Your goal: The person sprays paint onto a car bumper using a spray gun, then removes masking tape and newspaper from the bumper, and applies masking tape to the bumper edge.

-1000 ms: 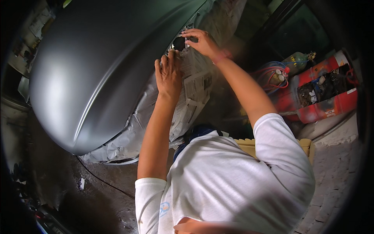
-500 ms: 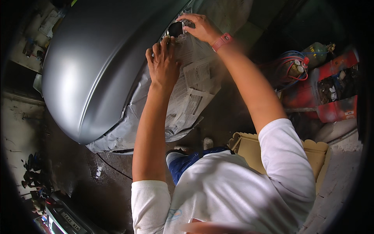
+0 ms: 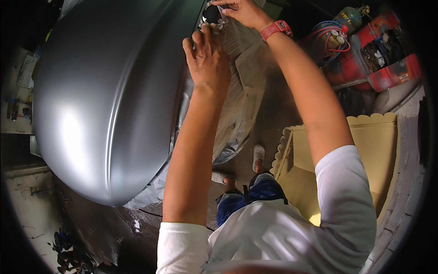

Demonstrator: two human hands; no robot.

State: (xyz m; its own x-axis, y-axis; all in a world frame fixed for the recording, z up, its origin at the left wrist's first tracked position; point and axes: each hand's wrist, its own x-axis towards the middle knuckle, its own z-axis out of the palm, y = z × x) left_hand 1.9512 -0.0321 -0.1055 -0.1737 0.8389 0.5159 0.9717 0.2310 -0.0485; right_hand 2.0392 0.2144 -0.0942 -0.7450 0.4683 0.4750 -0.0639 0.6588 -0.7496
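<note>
A glossy dark grey car panel (image 3: 82, 118) curves down the left, bordered by crumpled masking paper (image 3: 244, 96). At the top is a dark round opening (image 3: 211, 14) with torn paper around its edge. My left hand (image 3: 205, 61) reaches to the lower edge of this opening, fingers bent, tips at the crumpled paper; what they grip, if anything, is hidden. My right hand (image 3: 244, 13) is at the opening's upper right, index finger stretched to the torn paper, thumb apart from it. A red watch (image 3: 278, 28) is on my right wrist.
A cut-open red drum (image 3: 392, 73), a green gas cylinder (image 3: 346, 18) and coiled hoses (image 3: 331, 48) stand at upper right. A cream scalloped-edged piece (image 3: 346, 123) is beside my legs. My sandalled feet (image 3: 258, 155) are on the wet floor. Cluttered shelving (image 3: 18, 105) lines the far left.
The view has shifted, so my hands and the opening sit higher in the picture and more of my legs, feet and the cream piece shows. Both hands remain at the opening.
</note>
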